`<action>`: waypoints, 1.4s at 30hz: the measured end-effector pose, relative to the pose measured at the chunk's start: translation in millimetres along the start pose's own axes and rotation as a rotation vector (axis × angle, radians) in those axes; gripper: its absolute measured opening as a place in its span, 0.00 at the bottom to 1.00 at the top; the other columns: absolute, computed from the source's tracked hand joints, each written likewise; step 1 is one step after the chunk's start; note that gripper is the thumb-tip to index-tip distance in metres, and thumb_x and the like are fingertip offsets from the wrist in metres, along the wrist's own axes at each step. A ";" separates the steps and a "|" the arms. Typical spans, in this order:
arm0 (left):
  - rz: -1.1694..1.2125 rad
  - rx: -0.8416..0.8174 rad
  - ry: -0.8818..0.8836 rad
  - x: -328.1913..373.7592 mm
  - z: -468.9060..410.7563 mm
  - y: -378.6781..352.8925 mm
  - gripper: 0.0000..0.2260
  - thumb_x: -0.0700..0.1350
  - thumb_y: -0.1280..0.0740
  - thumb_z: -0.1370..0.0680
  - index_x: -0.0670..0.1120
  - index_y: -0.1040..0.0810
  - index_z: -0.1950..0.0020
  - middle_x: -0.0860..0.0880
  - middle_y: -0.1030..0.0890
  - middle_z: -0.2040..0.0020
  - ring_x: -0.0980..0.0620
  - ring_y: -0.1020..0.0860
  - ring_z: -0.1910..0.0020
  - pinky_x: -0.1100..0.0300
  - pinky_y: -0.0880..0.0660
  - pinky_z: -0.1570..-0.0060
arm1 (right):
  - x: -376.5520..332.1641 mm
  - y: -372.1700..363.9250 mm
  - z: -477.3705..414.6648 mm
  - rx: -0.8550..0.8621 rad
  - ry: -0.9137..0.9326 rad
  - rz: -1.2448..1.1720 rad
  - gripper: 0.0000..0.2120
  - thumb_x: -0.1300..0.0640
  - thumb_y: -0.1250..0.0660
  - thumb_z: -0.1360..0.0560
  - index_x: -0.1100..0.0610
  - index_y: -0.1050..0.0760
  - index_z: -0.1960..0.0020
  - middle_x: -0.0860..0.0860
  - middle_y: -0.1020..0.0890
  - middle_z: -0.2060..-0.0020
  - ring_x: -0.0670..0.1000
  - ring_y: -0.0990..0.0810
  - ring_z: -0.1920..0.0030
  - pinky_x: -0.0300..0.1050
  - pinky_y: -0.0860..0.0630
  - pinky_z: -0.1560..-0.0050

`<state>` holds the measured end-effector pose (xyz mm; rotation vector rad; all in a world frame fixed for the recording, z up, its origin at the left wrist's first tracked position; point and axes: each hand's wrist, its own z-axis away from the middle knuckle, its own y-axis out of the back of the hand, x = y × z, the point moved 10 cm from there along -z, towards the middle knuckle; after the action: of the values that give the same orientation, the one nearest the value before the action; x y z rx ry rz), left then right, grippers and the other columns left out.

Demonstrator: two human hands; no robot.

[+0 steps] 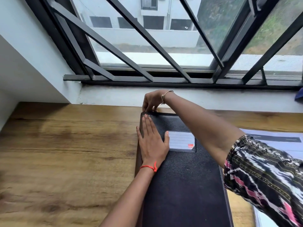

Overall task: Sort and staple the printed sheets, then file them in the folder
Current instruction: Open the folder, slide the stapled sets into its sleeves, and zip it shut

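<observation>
Now left hand (151, 141) lies flat on the folder (183, 185); right hand (153, 100) pinches its far corner.

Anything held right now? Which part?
Right hand pinches the black folder at its far left corner; left hand only presses flat on the cover.

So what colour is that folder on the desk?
Black folder, with a white lined label; clearest in the head view.

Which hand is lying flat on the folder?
The left hand, red thread on its wrist; the right hand grips the folder at its far corner.
</observation>
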<state>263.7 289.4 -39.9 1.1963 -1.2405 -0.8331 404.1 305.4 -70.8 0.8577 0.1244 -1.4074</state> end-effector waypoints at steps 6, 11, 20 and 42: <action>-0.001 0.020 0.003 -0.3 -0.2 1.4 0.36 0.59 0.49 0.25 0.35 0.44 0.26 0.39 0.40 0.26 0.46 0.41 0.26 0.47 0.50 0.29 | -0.2 2.6 4.4 -0.025 -0.065 0.085 0.08 0.69 0.37 0.25 0.61 0.22 0.51 0.45 0.21 0.79 0.44 0.24 0.76 0.38 0.23 0.68; -0.001 0.014 0.009 -1.2 0.5 1.9 0.36 0.60 0.51 0.25 0.35 0.43 0.26 0.40 0.40 0.25 0.46 0.41 0.26 0.44 0.46 0.29 | 15.5 1.8 9.7 -0.087 -0.159 0.122 0.12 0.69 0.38 0.25 0.58 0.23 0.63 0.46 0.21 0.78 0.52 0.25 0.67 0.39 0.23 0.71; -0.007 0.006 0.008 -0.9 0.0 1.8 0.36 0.60 0.51 0.25 0.35 0.42 0.26 0.40 0.40 0.25 0.46 0.41 0.26 0.41 0.47 0.30 | 47.7 5.7 28.5 -0.138 -0.243 0.213 0.11 0.69 0.39 0.24 0.57 0.24 0.60 0.53 0.21 0.69 0.52 0.24 0.65 0.45 0.22 0.60; -0.015 -0.064 0.028 -0.4 0.8 1.0 0.39 0.62 0.58 0.27 0.38 0.48 0.24 0.43 0.48 0.23 0.48 0.47 0.24 0.45 0.50 0.28 | 105.4 14.7 79.7 -0.124 -0.401 0.257 0.09 0.68 0.38 0.24 0.57 0.24 0.58 0.49 0.18 0.71 0.48 0.19 0.68 0.52 0.25 0.44</action>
<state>262.7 289.9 -39.0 1.1633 -1.1757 -0.8581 407.1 172.5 -66.5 0.4584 -0.1975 -1.2868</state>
